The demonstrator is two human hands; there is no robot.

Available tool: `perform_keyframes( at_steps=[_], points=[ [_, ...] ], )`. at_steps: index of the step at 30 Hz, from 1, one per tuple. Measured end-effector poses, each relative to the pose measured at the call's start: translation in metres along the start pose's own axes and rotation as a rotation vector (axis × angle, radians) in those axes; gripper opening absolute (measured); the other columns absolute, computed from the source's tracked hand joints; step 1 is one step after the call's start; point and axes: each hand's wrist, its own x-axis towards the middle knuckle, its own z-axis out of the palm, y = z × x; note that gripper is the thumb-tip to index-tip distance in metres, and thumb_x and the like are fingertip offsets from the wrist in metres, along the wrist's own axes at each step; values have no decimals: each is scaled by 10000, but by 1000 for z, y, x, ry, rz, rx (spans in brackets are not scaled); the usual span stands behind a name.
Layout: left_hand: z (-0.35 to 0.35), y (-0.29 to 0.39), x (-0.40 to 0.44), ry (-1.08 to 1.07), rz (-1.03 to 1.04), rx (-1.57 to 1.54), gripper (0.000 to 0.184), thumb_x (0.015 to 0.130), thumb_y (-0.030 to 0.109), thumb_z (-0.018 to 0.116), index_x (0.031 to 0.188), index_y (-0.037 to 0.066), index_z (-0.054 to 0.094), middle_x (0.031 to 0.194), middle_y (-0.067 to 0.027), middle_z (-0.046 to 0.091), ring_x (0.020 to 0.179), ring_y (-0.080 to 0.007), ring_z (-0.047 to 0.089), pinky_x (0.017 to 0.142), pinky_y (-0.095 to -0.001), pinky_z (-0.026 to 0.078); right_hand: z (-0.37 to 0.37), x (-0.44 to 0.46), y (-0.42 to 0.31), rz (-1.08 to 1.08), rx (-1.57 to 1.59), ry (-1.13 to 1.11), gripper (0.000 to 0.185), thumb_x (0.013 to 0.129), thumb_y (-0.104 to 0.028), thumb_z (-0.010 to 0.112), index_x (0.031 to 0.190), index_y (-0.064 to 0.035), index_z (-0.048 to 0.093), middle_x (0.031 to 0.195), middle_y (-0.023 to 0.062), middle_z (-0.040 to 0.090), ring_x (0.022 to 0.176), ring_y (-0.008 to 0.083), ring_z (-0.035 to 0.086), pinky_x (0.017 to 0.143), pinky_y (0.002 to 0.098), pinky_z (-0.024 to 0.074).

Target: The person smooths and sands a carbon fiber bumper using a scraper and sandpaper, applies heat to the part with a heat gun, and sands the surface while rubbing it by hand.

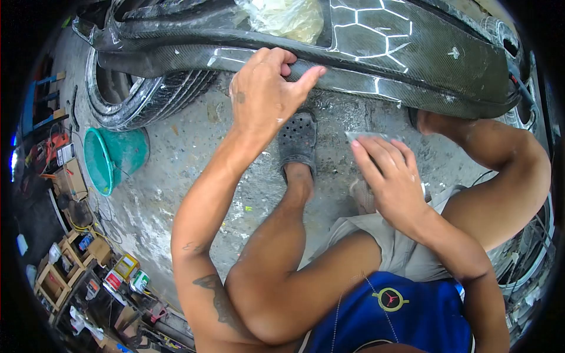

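My left hand (268,88) rests on a long, dark carbon-fibre car body panel (459,65), its fingers curled over the raised lip and the thumb stretched along it. White lines in a honeycomb pattern run across the panel. Lower and to the right, apart from the panel, my right hand (391,176) is over my lap. Under its fingertips shows the edge of a thin, greyish, partly see-through sheet (374,136); the rest of the sheet is hidden by the hand. A crumpled clear plastic bag (285,17) lies on the panel's far side.
Beneath the panel's left end lies a tyre (153,100). A green bucket (115,159) is on the concrete floor (165,229) at left. Boxes, cans and wooden frames (59,270) crowd the lower left. My clog (297,141) is below the panel.
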Motion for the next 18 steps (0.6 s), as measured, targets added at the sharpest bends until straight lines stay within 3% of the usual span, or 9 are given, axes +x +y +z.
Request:
perform_keyframes(
  at_steps=[4, 9, 12, 15, 16, 18],
  points=[
    [5, -2, -3, 12, -53, -26, 341, 796, 313, 873, 920, 15, 763, 764, -85, 685, 649, -214, 657, 616, -333, 527, 0, -25, 12, 59, 24, -84, 635, 848, -59, 606, 1470, -28, 485, 1426, 110, 534, 1335, 282, 508, 1138, 504, 342],
    [10, -7, -9, 46, 75, -18, 104, 873, 121, 766, 899, 26, 732, 770, -94, 689, 658, -193, 666, 602, -314, 525, 4, -28, 18, 91, 71, -85, 667, 812, -12, 610, 1467, -30, 488, 1416, 116, 544, 1328, 299, 516, 1128, 509, 354],
    [-10, -20, -5, 104, 118, -30, 89, 886, 107, 758, 912, 35, 715, 764, -59, 678, 646, -149, 636, 596, -296, 514, 2, -28, 22, 87, 132, -67, 692, 778, 24, 613, 1458, -27, 499, 1406, 126, 555, 1307, 314, 529, 1110, 506, 369],
    [-59, -29, 25, 291, -100, -112, 128, 933, 157, 768, 942, 41, 717, 812, -2, 681, 715, -86, 605, 671, -236, 503, 0, -31, 29, 106, 206, -52, 699, 745, 51, 617, 1434, -15, 528, 1392, 137, 571, 1278, 327, 544, 1085, 494, 389],
    [-69, -32, 41, 347, 24, -85, 141, 944, 175, 768, 974, 40, 740, 858, -25, 716, 765, -88, 637, 716, -242, 517, 1, -32, 30, 122, 242, -51, 698, 730, 63, 618, 1420, -9, 544, 1383, 143, 580, 1263, 333, 550, 1072, 487, 400],
    [-77, -37, 73, 260, 184, 3, 172, 943, 181, 757, 1046, 44, 767, 946, -45, 760, 824, -120, 689, 783, -268, 538, 7, -33, 33, 96, 240, -63, 696, 720, 70, 617, 1409, -5, 555, 1373, 146, 588, 1251, 337, 555, 1060, 479, 410]
  ],
)
